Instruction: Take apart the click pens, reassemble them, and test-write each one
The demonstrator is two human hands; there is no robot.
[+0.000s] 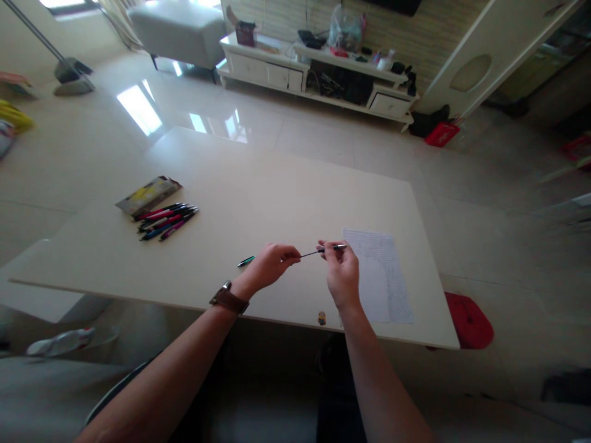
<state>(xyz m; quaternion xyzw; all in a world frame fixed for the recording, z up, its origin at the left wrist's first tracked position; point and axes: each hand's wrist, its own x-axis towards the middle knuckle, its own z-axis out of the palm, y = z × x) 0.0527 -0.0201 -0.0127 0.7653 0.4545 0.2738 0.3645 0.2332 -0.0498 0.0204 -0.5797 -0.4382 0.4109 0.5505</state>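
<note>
Over the front of the white table, my left hand (277, 258) pinches one end of a thin dark pen refill (309, 253). The refill's other end meets a pen barrel piece (339, 247) with a dark part and a silvery end, gripped in the fingers of my right hand (343, 274). How far the refill sits inside that piece I cannot tell. A green pen part (246, 261) lies on the table just left of my left hand, partly behind it. Under and beside my right hand is a sheet of paper (392, 277) covered in writing.
A pile of several pens (167, 220) lies at the table's left, against a flat box (150, 194). A small cartoon sticker (322, 318) is near the front edge of the table (286, 184). A red stool (468, 321) stands by the right corner; a TV cabinet (258, 69) is beyond.
</note>
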